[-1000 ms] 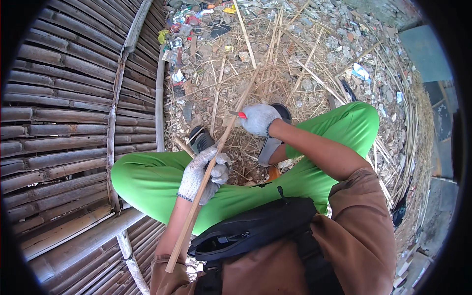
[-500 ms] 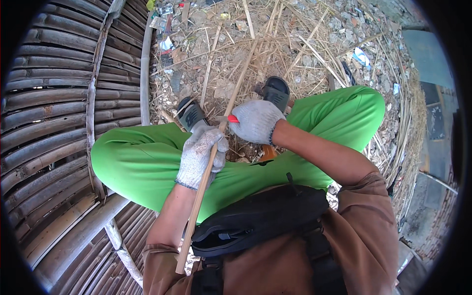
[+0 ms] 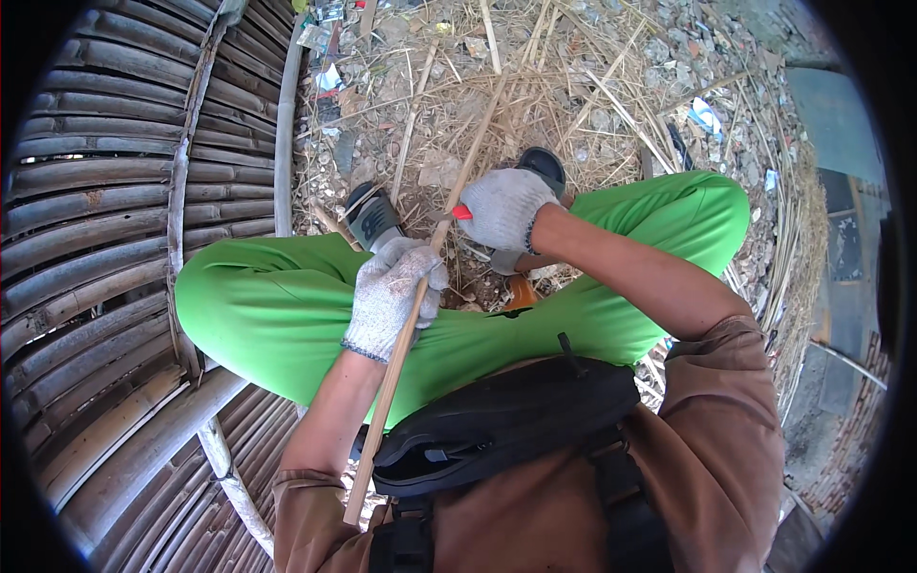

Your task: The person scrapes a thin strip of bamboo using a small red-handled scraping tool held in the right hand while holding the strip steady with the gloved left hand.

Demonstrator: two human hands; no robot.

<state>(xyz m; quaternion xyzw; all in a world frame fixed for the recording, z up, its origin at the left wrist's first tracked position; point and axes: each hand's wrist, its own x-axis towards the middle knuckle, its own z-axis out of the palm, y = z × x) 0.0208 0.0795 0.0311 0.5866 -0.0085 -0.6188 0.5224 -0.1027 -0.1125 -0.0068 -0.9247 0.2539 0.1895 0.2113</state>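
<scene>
A long, narrow bamboo strip (image 3: 390, 392) runs from beside my left upper arm, across my lap, and out past my feet. My left hand (image 3: 387, 296), in a white knit glove, is closed around its middle. My right hand (image 3: 511, 210), gloved the same way, is closed on a knife (image 3: 462, 212) with a red handle. The knife's short blade points left and lies at the strip, just beyond my left fingers. Most of the handle is hidden inside my right glove.
A wall of bamboo slats (image 3: 95, 177) stands close on my left. Straw, loose bamboo strips (image 3: 626, 113) and litter cover the ground ahead. My sandalled feet (image 3: 373, 215) flank the strip. A black bag (image 3: 506, 430) lies across my waist.
My right hand and the knife have shifted slightly away from me along the strip. My left hand keeps its grip, and the strip has barely moved.
</scene>
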